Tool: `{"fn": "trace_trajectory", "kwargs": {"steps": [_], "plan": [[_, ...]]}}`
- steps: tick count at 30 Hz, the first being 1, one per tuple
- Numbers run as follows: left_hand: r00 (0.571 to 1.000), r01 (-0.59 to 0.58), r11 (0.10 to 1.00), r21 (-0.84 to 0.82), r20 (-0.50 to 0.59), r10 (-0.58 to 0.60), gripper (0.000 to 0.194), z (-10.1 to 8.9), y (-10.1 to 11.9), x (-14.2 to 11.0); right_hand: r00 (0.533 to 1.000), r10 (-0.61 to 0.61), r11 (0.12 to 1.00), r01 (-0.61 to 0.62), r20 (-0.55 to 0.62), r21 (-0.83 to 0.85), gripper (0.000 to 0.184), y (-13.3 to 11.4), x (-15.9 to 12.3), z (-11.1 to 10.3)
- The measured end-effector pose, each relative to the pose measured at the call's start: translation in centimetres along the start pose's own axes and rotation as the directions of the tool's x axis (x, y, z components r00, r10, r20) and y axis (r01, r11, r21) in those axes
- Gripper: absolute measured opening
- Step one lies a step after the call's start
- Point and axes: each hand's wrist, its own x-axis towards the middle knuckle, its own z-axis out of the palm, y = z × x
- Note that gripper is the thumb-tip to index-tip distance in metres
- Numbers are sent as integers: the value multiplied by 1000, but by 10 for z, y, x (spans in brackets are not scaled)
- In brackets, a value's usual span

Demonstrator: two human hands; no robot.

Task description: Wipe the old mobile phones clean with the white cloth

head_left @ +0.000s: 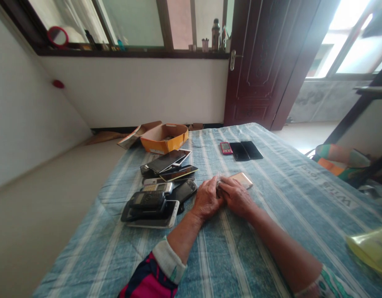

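My left hand (207,198) and my right hand (238,195) meet over the tablecloth, fingers curled in against each other. A small pale, crumpled-looking bit shows between the fingertips; what it is I cannot make out. Just beyond my right hand lies a gold phone (243,180), its near end hidden by that hand. To the left of my left hand is a loose pile of old phones: a black slider-like phone (147,200) on a white-edged smartphone (170,215), a silver keypad phone (158,188), a dark rounded phone (185,190) and a black smartphone (166,160).
An open orange cardboard box (166,145) stands at the far left of the table. Further right, a red keypad phone (226,148) lies beside two dark smartphones (240,151). A yellow translucent item (371,248) is at the right edge. A dark red door (265,62) stands behind.
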Motion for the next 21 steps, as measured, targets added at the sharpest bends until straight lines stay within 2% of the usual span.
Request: {"fn": "trace_trajectory", "kwargs": {"steps": [4, 10, 15, 21], "plan": [[1000, 10, 1000, -21, -3, -10, 65, -2, 2, 0, 1000, -26, 998, 25, 12, 61, 31, 3, 1, -1], [1000, 20, 1000, -8, 13, -20, 63, -6, 8, -2, 987, 105, 994, -107, -125, -10, 29, 35, -3, 1], [1000, -22, 1000, -15, 11, 22, 62, -7, 8, -4, 941, 245, 967, -255, -234, -13, 32, 56, -8, 1], [999, -19, 1000, -9, -27, 18, 64, -6, 9, -4, 876, 318, 945, -326, -362, 43, 30, 63, -9, -4]]}}
